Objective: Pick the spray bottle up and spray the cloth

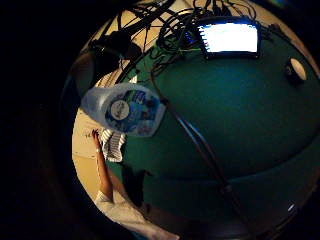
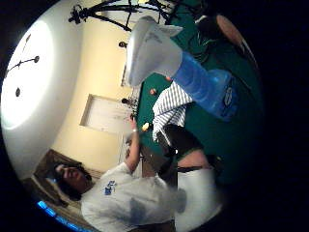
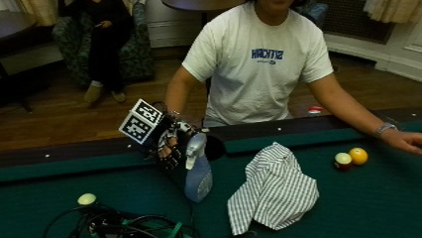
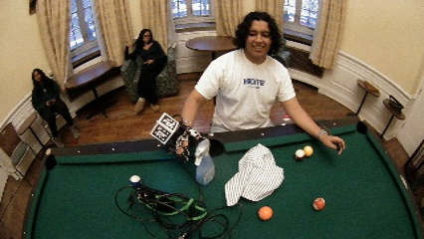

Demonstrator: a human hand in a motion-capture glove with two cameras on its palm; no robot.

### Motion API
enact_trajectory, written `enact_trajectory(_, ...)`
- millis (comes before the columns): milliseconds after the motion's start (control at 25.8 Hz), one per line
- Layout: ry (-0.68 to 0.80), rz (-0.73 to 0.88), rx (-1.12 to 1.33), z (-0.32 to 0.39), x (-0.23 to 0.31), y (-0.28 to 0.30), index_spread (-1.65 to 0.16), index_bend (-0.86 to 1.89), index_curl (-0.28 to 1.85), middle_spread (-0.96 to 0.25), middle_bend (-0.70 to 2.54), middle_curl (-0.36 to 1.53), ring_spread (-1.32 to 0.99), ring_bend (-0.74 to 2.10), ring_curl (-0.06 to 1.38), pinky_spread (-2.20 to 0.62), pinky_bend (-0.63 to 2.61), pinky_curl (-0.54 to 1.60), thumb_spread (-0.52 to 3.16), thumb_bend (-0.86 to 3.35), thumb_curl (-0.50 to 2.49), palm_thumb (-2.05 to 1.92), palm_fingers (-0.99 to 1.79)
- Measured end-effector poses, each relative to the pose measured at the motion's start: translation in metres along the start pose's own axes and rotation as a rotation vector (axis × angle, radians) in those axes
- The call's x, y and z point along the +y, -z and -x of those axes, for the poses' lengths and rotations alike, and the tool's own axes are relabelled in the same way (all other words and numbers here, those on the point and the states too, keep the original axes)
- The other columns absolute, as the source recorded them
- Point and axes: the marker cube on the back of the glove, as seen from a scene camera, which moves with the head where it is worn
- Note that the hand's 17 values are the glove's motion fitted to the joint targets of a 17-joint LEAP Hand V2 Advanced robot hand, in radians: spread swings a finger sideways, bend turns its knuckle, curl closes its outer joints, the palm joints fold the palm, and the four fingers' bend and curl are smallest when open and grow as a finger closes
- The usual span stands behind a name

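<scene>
A spray bottle (image 3: 199, 181) with a blue body and a pale trigger head (image 3: 196, 148) stands tilted over the green felt, left of the cloth. My gloved right hand (image 3: 170, 144) grips it round the neck, just in front of the near rail. Whether its base touches the felt I cannot tell. The striped white cloth (image 3: 274, 191) lies crumpled on the felt a short way to the right of the bottle. The thumb side palm view shows the bottle (image 2: 203, 84) close to the palm, with the cloth (image 2: 169, 108) beyond it. In the little finger side view the bottle's label (image 1: 122, 110) faces the camera.
A yellow ball (image 3: 358, 155) and a dark ball (image 3: 342, 160) lie right of the cloth, near the person's bare left hand (image 3: 405, 141). A white ball (image 3: 86, 199) and a tangle of cables (image 3: 125, 225) sit at the front left. Two orange balls (image 4: 265, 212) lie further out.
</scene>
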Motion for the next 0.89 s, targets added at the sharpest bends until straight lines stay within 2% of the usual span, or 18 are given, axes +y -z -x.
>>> enact_trajectory(891,-0.003,0.055,-0.191,0.017,-0.033,-0.044,-0.36,0.14,0.35,-0.15,0.21,0.40,-0.15,0.39,0.36,0.09,0.23,0.34,0.96,-0.03,0.39,0.68,0.71)
